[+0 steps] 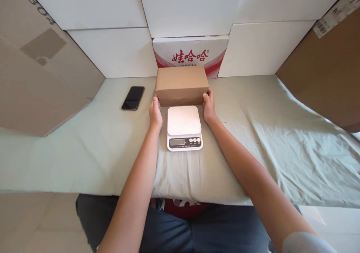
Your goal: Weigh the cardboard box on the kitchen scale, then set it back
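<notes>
A person seated at a cloth-covered table (281, 140) reached forward with both bare arms to a plain brown cardboard box (182, 85), which sat on the cloth at 12 o'clock from a white kitchen scale (184, 127), just behind its weighing plate. The left hand (155, 113) lay against the box's lower left corner at 9 o'clock, and the right hand (209, 106) pressed against its lower right corner at 3 o'clock, so that the two hands flanked the box with fingers held together and flat rather than curled around it; whether the box was lifted off the cloth could not be told. The scale stood between the forearms, its display and buttons facing the person. A dark phone (133, 98) lay face up on the cloth at 10 o'clock from the scale, well apart from the left hand. Behind the box stood a white carton with red lettering (191, 54), and larger white and brown cartons walled the table.
</notes>
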`<state>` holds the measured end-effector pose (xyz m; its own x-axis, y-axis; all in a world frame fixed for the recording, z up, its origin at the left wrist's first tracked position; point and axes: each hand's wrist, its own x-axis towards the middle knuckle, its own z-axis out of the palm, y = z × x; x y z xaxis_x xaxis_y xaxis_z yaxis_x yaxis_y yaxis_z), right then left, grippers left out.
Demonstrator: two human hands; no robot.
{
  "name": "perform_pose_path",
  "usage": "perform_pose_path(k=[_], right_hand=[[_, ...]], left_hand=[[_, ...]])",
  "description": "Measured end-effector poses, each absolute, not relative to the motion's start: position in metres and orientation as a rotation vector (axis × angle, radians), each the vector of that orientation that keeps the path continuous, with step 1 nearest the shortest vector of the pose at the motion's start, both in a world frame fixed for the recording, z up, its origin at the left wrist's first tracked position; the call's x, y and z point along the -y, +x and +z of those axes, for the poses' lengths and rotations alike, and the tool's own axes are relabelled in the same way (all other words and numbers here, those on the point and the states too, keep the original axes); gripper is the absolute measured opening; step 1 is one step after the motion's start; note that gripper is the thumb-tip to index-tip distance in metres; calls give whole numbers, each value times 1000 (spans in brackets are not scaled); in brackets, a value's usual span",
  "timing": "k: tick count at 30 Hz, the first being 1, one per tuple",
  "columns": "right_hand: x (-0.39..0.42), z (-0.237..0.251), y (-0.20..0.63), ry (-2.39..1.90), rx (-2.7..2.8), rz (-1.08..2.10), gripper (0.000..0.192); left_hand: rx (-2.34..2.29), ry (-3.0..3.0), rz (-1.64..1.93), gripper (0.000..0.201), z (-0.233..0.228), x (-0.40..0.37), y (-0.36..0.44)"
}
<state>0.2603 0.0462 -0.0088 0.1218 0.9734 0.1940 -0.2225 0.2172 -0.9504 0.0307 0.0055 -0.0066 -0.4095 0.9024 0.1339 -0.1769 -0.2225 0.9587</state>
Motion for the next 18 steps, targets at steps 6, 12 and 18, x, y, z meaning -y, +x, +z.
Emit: perform_pose_path(k=[6,12,18], right_hand=[[-53,-6,295,-1022,919,916,61],[-63,-9,334,-1104,764,851,55],[-55,-7,320,-1053,801,863,58]], left_hand=[[-1328,864,1779,72,9,5,8],[-1341,917,1802,79,4,2,-19],[-1319,870,1815,76,4,-3,-5]])
